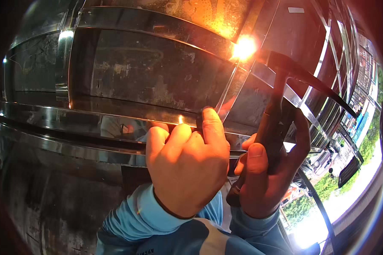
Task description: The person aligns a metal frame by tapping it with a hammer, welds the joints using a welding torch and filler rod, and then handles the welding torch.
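My right hand (264,178) is closed round the dark handle of a welding torch (281,87). Its head points left toward a glaring arc light (244,47) at a seam in the shiny metal frame (157,36). A long thin rear part of the torch reaches out to the right. My left hand (189,170) rests against the frame's lower polished bar (93,111), back of the hand toward me. Its fingers are curled under, and one digit stretches up beside a small dark piece (199,121). The palm side is hidden, so anything gripped there cannot be made out.
Dark, scuffed panels (144,72) fill the frame's openings. More shiny bars (338,46) stack up at the right. A black cable or strap (317,195) hangs beside my right forearm. Greenery (302,210) and strong daylight lie beyond at the lower right.
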The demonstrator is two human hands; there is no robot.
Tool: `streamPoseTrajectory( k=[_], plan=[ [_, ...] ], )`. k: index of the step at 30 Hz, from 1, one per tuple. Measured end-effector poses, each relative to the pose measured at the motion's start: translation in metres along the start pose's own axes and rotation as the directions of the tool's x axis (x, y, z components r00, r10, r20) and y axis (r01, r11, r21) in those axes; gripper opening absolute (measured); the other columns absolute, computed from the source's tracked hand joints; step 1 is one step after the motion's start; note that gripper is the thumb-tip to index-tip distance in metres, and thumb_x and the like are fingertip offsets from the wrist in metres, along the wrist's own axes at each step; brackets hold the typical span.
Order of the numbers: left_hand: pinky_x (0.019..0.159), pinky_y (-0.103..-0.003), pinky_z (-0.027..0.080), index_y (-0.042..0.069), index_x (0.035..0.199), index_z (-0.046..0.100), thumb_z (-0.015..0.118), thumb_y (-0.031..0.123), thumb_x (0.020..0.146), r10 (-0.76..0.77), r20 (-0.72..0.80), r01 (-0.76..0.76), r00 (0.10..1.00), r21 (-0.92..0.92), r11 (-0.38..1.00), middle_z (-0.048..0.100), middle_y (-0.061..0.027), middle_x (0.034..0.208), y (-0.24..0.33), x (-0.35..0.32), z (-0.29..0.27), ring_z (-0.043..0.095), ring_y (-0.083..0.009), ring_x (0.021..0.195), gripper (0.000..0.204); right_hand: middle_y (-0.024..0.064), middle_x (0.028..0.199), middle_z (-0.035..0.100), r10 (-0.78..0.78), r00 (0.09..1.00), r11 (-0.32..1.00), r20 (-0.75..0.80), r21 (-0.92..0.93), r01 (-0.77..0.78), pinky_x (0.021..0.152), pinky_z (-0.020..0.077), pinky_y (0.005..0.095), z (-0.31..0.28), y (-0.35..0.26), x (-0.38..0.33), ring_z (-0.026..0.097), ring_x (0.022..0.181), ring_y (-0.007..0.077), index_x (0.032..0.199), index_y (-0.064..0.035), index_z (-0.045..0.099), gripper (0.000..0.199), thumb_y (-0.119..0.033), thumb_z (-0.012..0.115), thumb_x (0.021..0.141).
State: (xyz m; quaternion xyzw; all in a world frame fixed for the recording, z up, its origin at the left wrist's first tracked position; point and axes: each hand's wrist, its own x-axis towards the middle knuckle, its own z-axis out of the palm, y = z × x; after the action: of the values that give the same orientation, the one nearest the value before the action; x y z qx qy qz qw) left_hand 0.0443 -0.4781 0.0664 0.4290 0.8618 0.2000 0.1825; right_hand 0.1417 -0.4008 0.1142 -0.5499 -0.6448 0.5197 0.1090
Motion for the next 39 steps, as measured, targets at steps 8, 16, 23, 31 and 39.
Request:
streamPoseTrajectory(
  k=[8, 16, 23, 31, 39],
  plan=[
    [0.067, -0.038, 0.042, 0.004, 0.111, 0.075, 0.073, 0.013, 0.081, -0.03, 0.07, 0.032, 0.997, -0.018, 0.999, 0.062, -0.0021, 0.06, -0.002, 0.003, -0.005, 0.058, -0.0199, 0.058, 0.031, 0.0227, 0.13, 0.059, 0.018, 0.999, 1.0, -0.042, -0.012, -0.019, 0.07, 0.0474, 0.026, 0.002, 0.001, -0.002, 0.061, 0.085, 0.0127, 0.16, 0.0042, 0.013, 0.075, 0.0, 0.057, 0.099],
    [0.068, -0.038, 0.044, 0.005, 0.119, 0.074, 0.073, 0.014, 0.081, 0.016, -0.008, -0.017, 1.0, -0.06, 0.998, 0.059, -0.002, 0.06, -0.005, -0.001, 0.003, 0.062, -0.0202, 0.061, 0.04, 0.0283, 0.136, 0.055, -0.051, 0.998, 0.998, 0.023, 0.04, 0.05, 0.071, 0.0513, 0.0268, -0.001, 0.0, 0.003, 0.065, 0.084, 0.0163, 0.16, 0.0041, 0.014, 0.074, 0.001, 0.055, 0.099],
    [0.065, -0.037, 0.04, 0.0, 0.111, 0.073, 0.072, 0.011, 0.081, 0.017, 0.014, -0.016, 1.0, -0.019, 1.0, 0.063, -0.0004, 0.064, 0.001, -0.002, -0.002, 0.056, -0.0188, 0.059, 0.032, 0.0212, 0.119, 0.063, -0.005, 1.0, 0.998, -0.003, 0.07, 0.006, 0.065, 0.046, 0.0246, -0.004, 0.002, -0.002, 0.058, 0.076, 0.0106, 0.161, 0.0008, 0.014, 0.076, -0.005, 0.06, 0.1],
    [0.063, -0.037, 0.041, 0.005, 0.11, 0.074, 0.073, 0.011, 0.081, -0.014, 0.005, 0.014, 1.0, -0.005, 1.0, 0.059, -0.0024, 0.055, 0.0, 0.003, -0.001, 0.06, -0.0196, 0.055, 0.03, 0.0204, 0.12, 0.062, -0.007, 0.998, 1.0, -0.058, 0.019, 0.008, 0.067, 0.0474, 0.026, 0.001, 0.0, 0.001, 0.062, 0.081, 0.0125, 0.161, 0.003, 0.015, 0.075, 0.0, 0.058, 0.099],
    [0.065, -0.038, 0.045, 0.004, 0.107, 0.075, 0.072, 0.009, 0.081, -0.009, -0.012, 0.008, 1.0, -0.033, 0.999, 0.064, -0.0068, 0.06, -0.002, 0.003, -0.002, 0.064, -0.0217, 0.057, 0.027, 0.0242, 0.126, 0.059, -0.009, 0.999, 1.0, -0.034, -0.003, 0.009, 0.067, 0.0474, 0.0248, 0.002, -0.002, 0.002, 0.064, 0.088, 0.0118, 0.159, 0.0025, 0.019, 0.069, 0.001, 0.054, 0.099]
  ],
)
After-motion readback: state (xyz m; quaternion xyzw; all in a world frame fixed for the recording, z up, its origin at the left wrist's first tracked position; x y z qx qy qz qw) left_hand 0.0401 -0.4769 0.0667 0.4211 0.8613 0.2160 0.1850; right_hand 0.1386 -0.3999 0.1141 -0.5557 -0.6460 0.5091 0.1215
